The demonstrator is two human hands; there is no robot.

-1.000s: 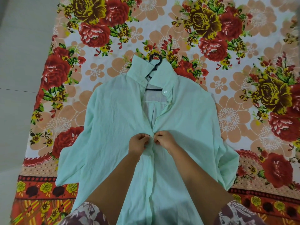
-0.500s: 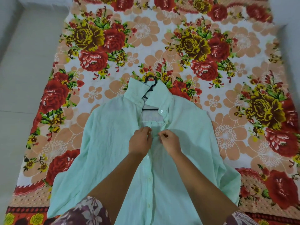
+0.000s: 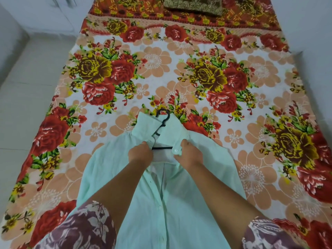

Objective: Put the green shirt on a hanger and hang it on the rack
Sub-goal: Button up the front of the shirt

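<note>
Item 1. Green shirt (image 3: 179, 203): lying front-up on the bed (image 3: 179, 51), its body running back from the hands toward the person and passing between the two forearms. The lower placket is lying closed with buttons showing; the neck is standing open between the hands.

Item 2. Collar (image 3: 172, 130): sitting just beyond the hands, its two ends parted.

Item 3. Hanger (image 3: 161, 148), black: lying inside the shirt, its bar showing in the gap between the hands, its hook poking out past the collar on the far side of the hands.

Item 4. Left hand (image 3: 141, 155): fingers curling around the shirt's neck edge on its own side, gripping the cloth.

Item 5. Right hand (image 3: 189, 155): pinching the opposite neck edge, just beside the white button (image 3: 176, 150) on the collar band. The two hands are sitting near each other but apart.

Item 6. Floral bedsheet: spreading out on all sides of the hands.

Item 7. Dark embroidered cushion (image 3: 193, 5): resting well beyond the hands, at the far end of the bed.

Item 8. Patterned sleeves (image 3: 80, 229): covering both upper arms, behind the hands.

Item 9. Pale floor (image 3: 27, 123): showing off to the left of the left hand.
</note>
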